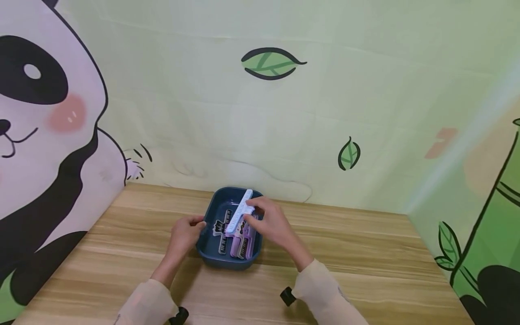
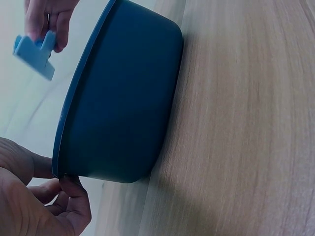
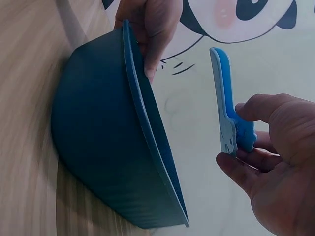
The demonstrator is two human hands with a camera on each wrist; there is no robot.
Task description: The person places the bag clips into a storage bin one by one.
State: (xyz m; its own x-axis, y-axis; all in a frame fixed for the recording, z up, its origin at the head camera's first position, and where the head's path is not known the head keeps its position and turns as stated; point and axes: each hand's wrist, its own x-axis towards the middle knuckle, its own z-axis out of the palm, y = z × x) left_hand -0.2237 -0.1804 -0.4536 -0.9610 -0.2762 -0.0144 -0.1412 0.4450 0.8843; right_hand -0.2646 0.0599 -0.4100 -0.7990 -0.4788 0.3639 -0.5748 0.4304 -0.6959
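Note:
A light blue bag clip (image 1: 239, 213) with a long straight bar is pinched between the thumb and fingers of my right hand (image 1: 277, 225). It is held above the dark blue plastic basin (image 1: 227, 263); the right wrist view shows the clip (image 3: 222, 93) beyond the basin's rim, apart from it. My left hand (image 1: 183, 235) grips the basin's left rim, thumb on the inner side and fingers outside. Inside the basin lie a black-and-clear clip (image 1: 223, 243) with a piano-key pattern and several purple and patterned clips (image 1: 236, 246), partly covered by the blue one in the head view.
The basin stands on a wood-grain table (image 1: 349, 253), near its back edge. Behind the table hangs a pale green backdrop (image 1: 195, 90) printed with a panda and leaves. Black wrist straps show at both cream sleeves (image 1: 325, 289).

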